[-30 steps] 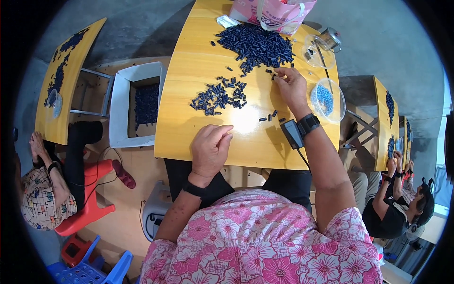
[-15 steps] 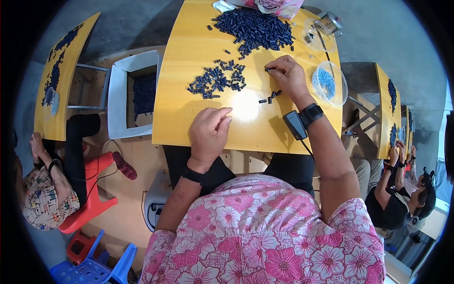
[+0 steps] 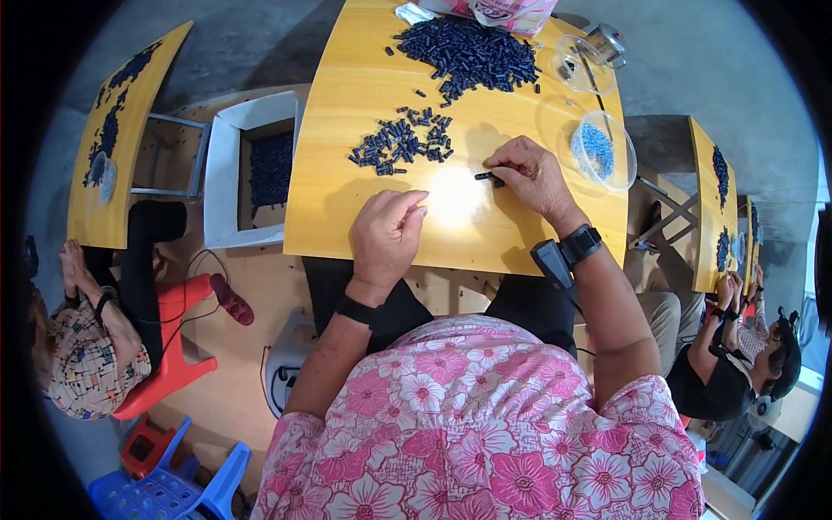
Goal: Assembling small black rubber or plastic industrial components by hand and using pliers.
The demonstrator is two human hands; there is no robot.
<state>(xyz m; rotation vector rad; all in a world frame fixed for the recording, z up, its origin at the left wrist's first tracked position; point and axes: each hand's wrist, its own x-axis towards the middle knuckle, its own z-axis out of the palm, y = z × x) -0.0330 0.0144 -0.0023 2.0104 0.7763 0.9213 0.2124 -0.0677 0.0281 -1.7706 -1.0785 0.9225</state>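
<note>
My right hand (image 3: 536, 180) is over the near right part of the yellow table (image 3: 338, 212), its thumb and fingertips closed around a small dark blue cylindrical piece (image 3: 497, 180). Just left of the fingertips lies another such piece (image 3: 483, 177). My left hand (image 3: 386, 232) hovers by the table's near edge, thumb pressed to forefinger; anything between them is too small or hidden to make out. Ahead of it spreads a loose group of dark pieces (image 3: 399, 143). Farther back is a large heap of the same pieces (image 3: 468, 52).
Right of my right hand stands a clear round tub (image 3: 630, 160) with light blue bits, near another clear tub (image 3: 562, 74) and a metal cup (image 3: 607, 43). A pink-and-white bag (image 3: 520, 13) sits at the back. A white box (image 3: 221, 173) holds dark pieces at left. People sit at side tables.
My right hand has come nearer to me, from beside the loose group to the few pieces close by. My left hand has barely moved, still pinched.
</note>
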